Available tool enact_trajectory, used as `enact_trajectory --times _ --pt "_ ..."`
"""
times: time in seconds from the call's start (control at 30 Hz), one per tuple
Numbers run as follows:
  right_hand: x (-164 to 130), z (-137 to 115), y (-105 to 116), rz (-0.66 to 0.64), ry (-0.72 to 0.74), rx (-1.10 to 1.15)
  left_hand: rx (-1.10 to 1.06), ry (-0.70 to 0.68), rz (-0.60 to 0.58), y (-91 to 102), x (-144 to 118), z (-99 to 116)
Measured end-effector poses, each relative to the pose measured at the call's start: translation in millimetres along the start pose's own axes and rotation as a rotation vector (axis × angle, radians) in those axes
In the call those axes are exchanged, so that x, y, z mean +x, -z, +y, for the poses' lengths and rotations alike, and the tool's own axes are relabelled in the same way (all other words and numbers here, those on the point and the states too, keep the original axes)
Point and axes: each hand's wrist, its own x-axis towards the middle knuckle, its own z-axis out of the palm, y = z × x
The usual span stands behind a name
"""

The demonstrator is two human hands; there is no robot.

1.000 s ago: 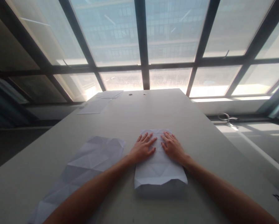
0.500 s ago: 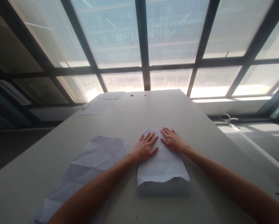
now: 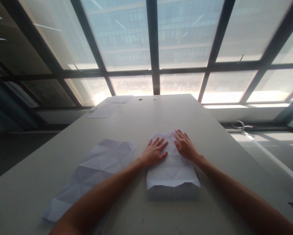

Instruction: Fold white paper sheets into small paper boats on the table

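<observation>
A white sheet of paper [image 3: 172, 173], marked with fold creases, lies on the table before me, its near edge raised off the surface. My left hand [image 3: 155, 151] rests flat on the upper left part of this sheet, fingers spread. At the sheet's upper right edge is my right hand [image 3: 185, 145], its fingers stretched out and pointing away from me, with nothing gripped. To the left lies a second creased paper [image 3: 99, 168], partly hidden behind my left forearm.
Flat white sheets [image 3: 103, 110] lie at the far left corner of the white table [image 3: 170, 114]. Two small holes show near its far edge. Large windows with dark frames [image 3: 155, 49] stand behind. Right of the table, a ring-shaped object [image 3: 238, 125] sits lower down.
My right hand has shifted slightly right and away, towards the sheet's edge, its fingers closer together. My left hand stays flat on the paper. The whole view has moved slightly.
</observation>
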Motion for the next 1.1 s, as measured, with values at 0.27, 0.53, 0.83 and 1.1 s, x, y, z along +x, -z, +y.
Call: enact_trajectory --times 0.27,0.53,0.83,1.1 --pt "-3 -11 -10 -0.234 0.078 0.107 0.007 -0.011 -0.019 -2.8 0 -3" --pt "-1 8 -8 -0.193 -0.132 -0.022 0.022 -0.009 -0.014 -0.6 -1 -1" --pt "-2 18 -9 -0.097 -0.308 -0.086 0.0 -0.007 -0.025 1.0 -1 -1" --pt "-2 -9 -3 -0.038 0.093 0.064 0.007 -0.01 -0.012 2.2 -3 0"
